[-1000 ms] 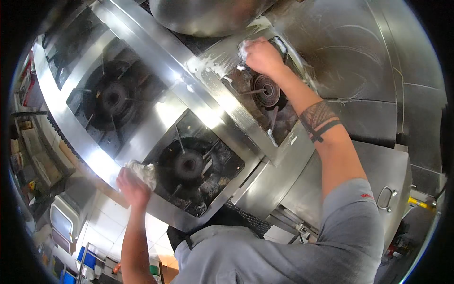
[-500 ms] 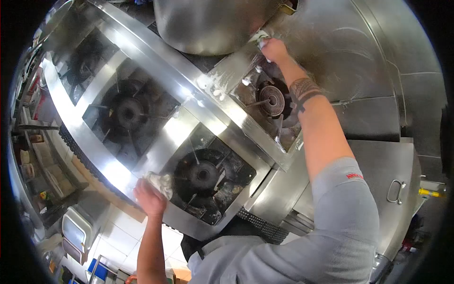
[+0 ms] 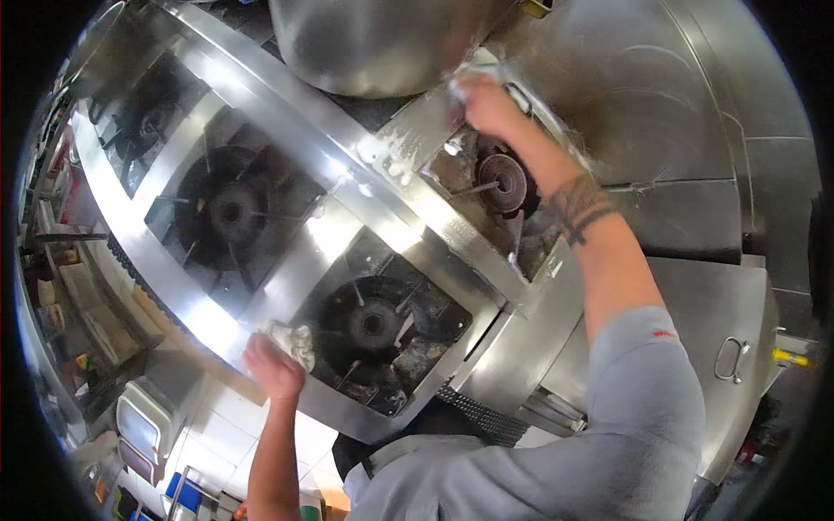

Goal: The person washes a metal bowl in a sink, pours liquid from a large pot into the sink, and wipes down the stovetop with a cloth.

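Note:
My right hand (image 3: 485,100) is closed at the back of the rear burner's surround, blurred, with something white and foamy at its fingers that I cannot make out. Just below it lies the round rear burner (image 3: 502,184) in its stained recess. White foam (image 3: 393,156) streaks the steel to the left of that burner. My left hand (image 3: 274,366) rests on the stove's front edge, its fingers against a crumpled white cloth (image 3: 297,344). Right of the cloth is a black front burner (image 3: 372,324).
A large steel pot (image 3: 373,43) stands at the top. Another burner (image 3: 231,212) lies to the left. A steel cabinet with a handle (image 3: 731,359) is at the right. Shelves (image 3: 95,304) and a tiled floor (image 3: 228,424) show at lower left.
Over the last second the view has shifted. Since half a second ago my right hand has moved left along the back of the rear burner. My left hand has stayed by the cloth.

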The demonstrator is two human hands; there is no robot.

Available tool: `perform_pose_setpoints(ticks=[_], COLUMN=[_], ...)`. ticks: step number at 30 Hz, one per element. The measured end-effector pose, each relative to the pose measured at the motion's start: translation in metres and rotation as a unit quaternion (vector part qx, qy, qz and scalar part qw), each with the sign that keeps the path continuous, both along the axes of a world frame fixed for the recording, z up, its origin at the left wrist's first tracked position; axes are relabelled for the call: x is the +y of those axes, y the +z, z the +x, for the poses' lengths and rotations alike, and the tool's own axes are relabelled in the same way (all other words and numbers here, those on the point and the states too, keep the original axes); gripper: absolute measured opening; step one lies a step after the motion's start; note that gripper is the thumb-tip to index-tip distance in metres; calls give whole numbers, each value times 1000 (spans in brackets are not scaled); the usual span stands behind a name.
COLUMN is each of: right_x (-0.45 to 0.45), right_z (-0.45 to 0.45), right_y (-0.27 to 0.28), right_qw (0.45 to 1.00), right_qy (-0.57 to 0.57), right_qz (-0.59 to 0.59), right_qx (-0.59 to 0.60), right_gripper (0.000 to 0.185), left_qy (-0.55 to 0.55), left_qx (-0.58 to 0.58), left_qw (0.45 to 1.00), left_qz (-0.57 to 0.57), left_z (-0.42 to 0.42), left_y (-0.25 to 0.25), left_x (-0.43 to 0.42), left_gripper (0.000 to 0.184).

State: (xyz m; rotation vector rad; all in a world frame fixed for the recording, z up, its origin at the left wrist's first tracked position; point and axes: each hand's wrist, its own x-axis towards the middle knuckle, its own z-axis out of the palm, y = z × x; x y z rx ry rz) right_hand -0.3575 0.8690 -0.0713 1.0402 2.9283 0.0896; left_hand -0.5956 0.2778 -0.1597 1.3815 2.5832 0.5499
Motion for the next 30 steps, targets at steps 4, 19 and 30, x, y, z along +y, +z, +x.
perform_pose_setpoints(ticks=[4,19,30], right_x=[24,-49,-64], right_z=[18,-17,-29], right_y=[4,6,23], right_qw=[998,996,999], right_qy=[17,-64,-37], right_qz=[24,-41,-3], right_qx=[58,55,-26], right_gripper=[49,39,32], left_qy=[-1,0,-40], left_qx=[3,17,48], left_qw=[1000,1000,997], left_qz=[10,-12,38], left_z=[1,0,2], left_y=[-1,1,9], left_x=[6,6,12], left_gripper=[51,46,46])
